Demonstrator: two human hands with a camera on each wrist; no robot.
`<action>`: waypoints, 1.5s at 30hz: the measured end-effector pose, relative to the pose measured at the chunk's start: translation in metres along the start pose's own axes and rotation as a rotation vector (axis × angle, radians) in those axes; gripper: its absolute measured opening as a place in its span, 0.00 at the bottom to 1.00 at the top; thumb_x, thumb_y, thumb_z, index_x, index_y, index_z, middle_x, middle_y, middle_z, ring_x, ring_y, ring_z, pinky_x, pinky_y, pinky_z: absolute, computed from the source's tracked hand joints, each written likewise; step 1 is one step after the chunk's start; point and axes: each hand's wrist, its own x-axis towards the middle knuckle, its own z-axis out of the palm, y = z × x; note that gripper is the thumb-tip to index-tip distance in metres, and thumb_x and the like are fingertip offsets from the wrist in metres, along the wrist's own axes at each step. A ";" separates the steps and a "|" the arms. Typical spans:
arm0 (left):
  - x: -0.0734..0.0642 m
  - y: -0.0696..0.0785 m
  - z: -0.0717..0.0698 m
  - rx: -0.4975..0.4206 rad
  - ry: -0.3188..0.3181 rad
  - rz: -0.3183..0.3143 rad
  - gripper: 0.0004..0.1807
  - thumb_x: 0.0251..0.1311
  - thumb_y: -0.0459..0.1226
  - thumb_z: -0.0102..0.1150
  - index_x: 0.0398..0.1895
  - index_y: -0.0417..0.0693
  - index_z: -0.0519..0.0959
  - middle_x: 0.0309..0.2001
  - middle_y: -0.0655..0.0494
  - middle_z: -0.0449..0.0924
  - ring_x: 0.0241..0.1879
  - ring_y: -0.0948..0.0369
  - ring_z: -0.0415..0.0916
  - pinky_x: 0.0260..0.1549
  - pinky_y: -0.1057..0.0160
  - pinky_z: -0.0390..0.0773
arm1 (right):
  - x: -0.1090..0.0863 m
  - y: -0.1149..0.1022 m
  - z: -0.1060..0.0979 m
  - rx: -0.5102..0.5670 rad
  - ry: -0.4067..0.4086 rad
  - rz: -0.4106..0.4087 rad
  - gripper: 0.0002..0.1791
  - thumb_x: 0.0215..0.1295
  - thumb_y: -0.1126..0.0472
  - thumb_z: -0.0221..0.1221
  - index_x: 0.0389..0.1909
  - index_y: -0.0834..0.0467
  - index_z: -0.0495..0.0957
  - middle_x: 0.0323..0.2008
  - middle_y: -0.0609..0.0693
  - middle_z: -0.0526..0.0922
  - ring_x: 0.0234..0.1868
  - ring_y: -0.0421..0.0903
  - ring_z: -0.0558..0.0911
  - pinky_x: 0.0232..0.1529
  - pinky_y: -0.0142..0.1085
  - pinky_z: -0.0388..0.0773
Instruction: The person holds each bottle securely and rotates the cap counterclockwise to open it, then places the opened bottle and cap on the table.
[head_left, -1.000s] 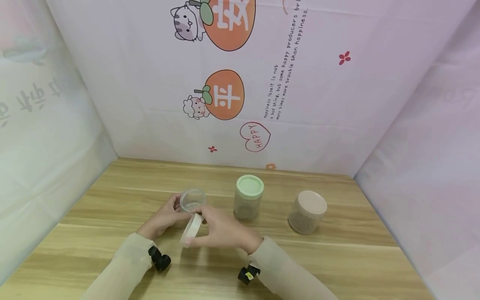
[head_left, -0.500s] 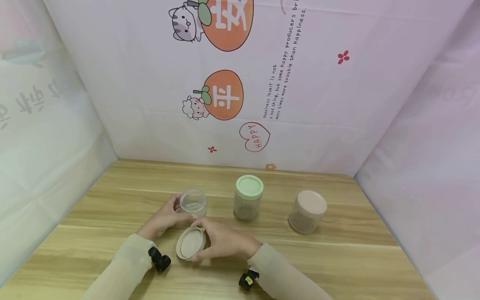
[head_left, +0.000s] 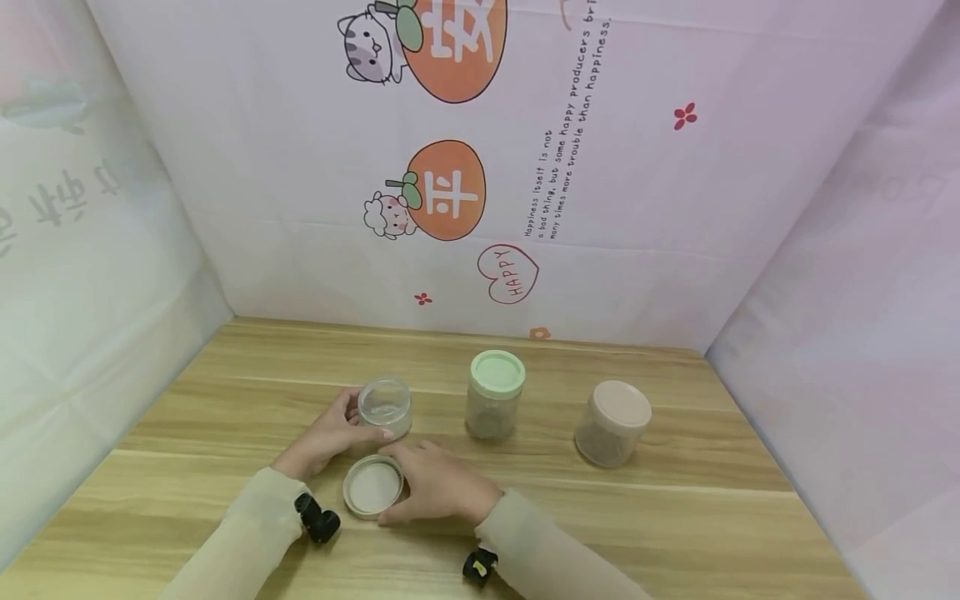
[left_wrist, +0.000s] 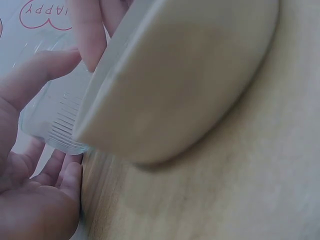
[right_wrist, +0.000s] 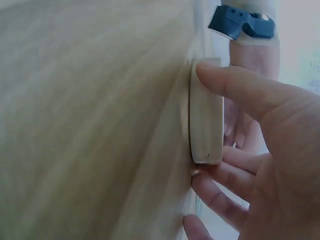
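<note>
An uncovered clear jar [head_left: 386,414] stands upright on the wooden table, left of centre. My left hand [head_left: 326,437] grips its side, thumb in front and fingers behind. Just in front lies a beige round lid [head_left: 373,487], hollow side up. The right hand [head_left: 441,485] pinches the lid's rim between thumb and fingers. In the right wrist view, the lid [right_wrist: 207,120] appears edge-on, flat against the tabletop or very close to it. From the left wrist, the lid [left_wrist: 175,90] covers part of the jar [left_wrist: 65,117].
A jar with a green lid [head_left: 497,396] stands right of the open one. Farther right is a squatter jar with a pale pinkish lid [head_left: 613,423]. Printed white cloth [head_left: 637,208] encloses the back and sides of the table [head_left: 600,533].
My right hand has brought the lid down from an upright tilt beside the jar to flat at the table, hollow side up. The left hand has stayed on the jar.
</note>
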 end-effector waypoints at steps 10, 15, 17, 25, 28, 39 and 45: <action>0.000 -0.001 -0.002 0.008 -0.009 0.011 0.50 0.53 0.34 0.76 0.73 0.38 0.53 0.69 0.37 0.59 0.71 0.41 0.56 0.70 0.42 0.54 | 0.001 -0.010 0.004 -0.048 0.032 0.069 0.47 0.54 0.34 0.70 0.71 0.50 0.66 0.65 0.44 0.74 0.63 0.46 0.71 0.57 0.47 0.74; 0.000 0.001 -0.001 0.022 -0.018 0.020 0.52 0.54 0.34 0.74 0.75 0.37 0.49 0.70 0.35 0.56 0.72 0.38 0.52 0.71 0.41 0.51 | 0.003 -0.009 0.004 -0.037 0.032 0.068 0.49 0.53 0.35 0.71 0.72 0.53 0.65 0.65 0.46 0.74 0.63 0.48 0.71 0.58 0.42 0.74; -0.001 0.003 -0.001 0.031 -0.020 0.022 0.53 0.55 0.34 0.74 0.75 0.37 0.47 0.71 0.34 0.55 0.73 0.37 0.49 0.71 0.41 0.49 | 0.003 -0.009 0.002 -0.038 0.022 0.061 0.50 0.53 0.36 0.72 0.72 0.54 0.64 0.66 0.47 0.73 0.64 0.49 0.71 0.60 0.42 0.73; -0.001 0.005 -0.003 0.081 -0.033 0.016 0.56 0.55 0.34 0.73 0.77 0.36 0.43 0.72 0.33 0.53 0.71 0.36 0.53 0.69 0.40 0.54 | 0.000 -0.006 -0.007 0.096 0.010 0.024 0.47 0.55 0.44 0.74 0.71 0.59 0.66 0.64 0.50 0.74 0.62 0.42 0.73 0.61 0.34 0.71; -0.001 0.005 -0.005 0.095 -0.039 0.012 0.55 0.55 0.36 0.74 0.77 0.37 0.44 0.71 0.34 0.55 0.70 0.38 0.56 0.68 0.40 0.57 | -0.002 -0.004 -0.010 0.140 0.015 0.018 0.44 0.57 0.47 0.73 0.71 0.59 0.66 0.64 0.51 0.74 0.62 0.41 0.74 0.61 0.33 0.71; -0.008 0.018 -0.015 0.193 -0.106 0.091 0.56 0.57 0.41 0.73 0.79 0.39 0.44 0.75 0.33 0.50 0.73 0.35 0.47 0.68 0.35 0.52 | -0.007 0.003 -0.030 0.162 0.100 -0.007 0.31 0.67 0.52 0.66 0.69 0.51 0.71 0.63 0.47 0.76 0.58 0.47 0.79 0.56 0.36 0.76; -0.010 0.032 -0.016 0.268 -0.070 0.130 0.53 0.59 0.44 0.72 0.79 0.42 0.48 0.76 0.33 0.47 0.73 0.32 0.45 0.64 0.29 0.52 | -0.012 0.002 -0.044 0.107 0.174 -0.022 0.25 0.69 0.54 0.62 0.63 0.58 0.74 0.57 0.51 0.81 0.54 0.47 0.81 0.51 0.32 0.78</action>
